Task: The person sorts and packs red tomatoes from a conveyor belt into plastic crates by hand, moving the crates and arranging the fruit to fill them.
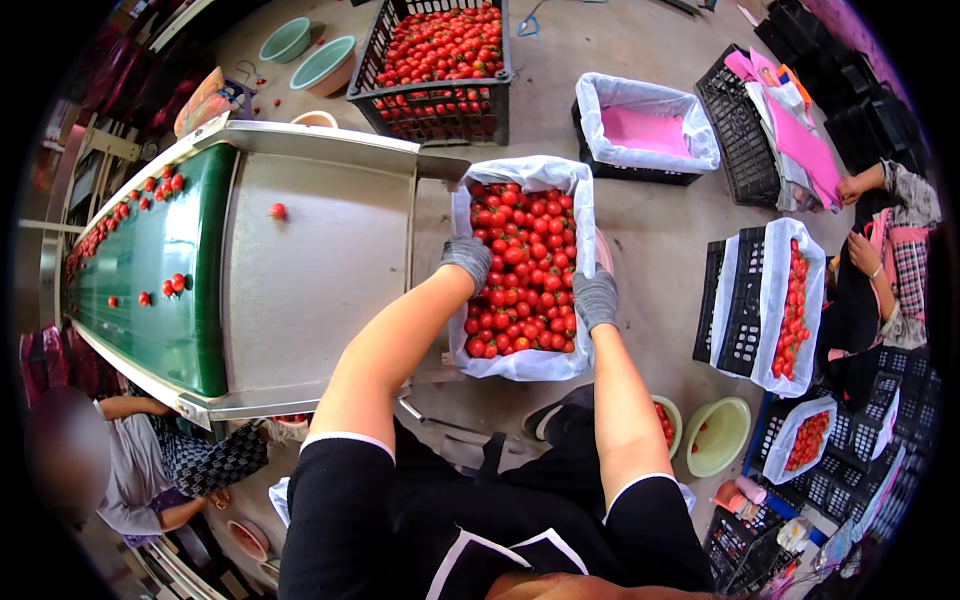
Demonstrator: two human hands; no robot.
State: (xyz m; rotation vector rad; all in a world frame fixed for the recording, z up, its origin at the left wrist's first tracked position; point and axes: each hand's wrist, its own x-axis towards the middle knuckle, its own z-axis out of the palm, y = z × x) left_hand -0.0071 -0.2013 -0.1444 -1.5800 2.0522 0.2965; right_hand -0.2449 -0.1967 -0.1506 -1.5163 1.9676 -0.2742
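In front of me is a crate with a pale plastic liner folded over its rim, filled with small red tomatoes. My left hand, in a grey glove, grips its left rim, fingers curled over the edge beside the tomatoes. On the opposite side my right hand, gloved alike, is closed on the right rim. The fingertips of both hands are partly hidden by the liner and rim. Left of the crate, a metal chute carries one tomato.
A green conveyor belt with scattered tomatoes adjoins the chute. A black crate of tomatoes stands beyond. Another lined crate holds a pink sheet. At right, a person is beside a lined tomato crate; another person sits lower left.
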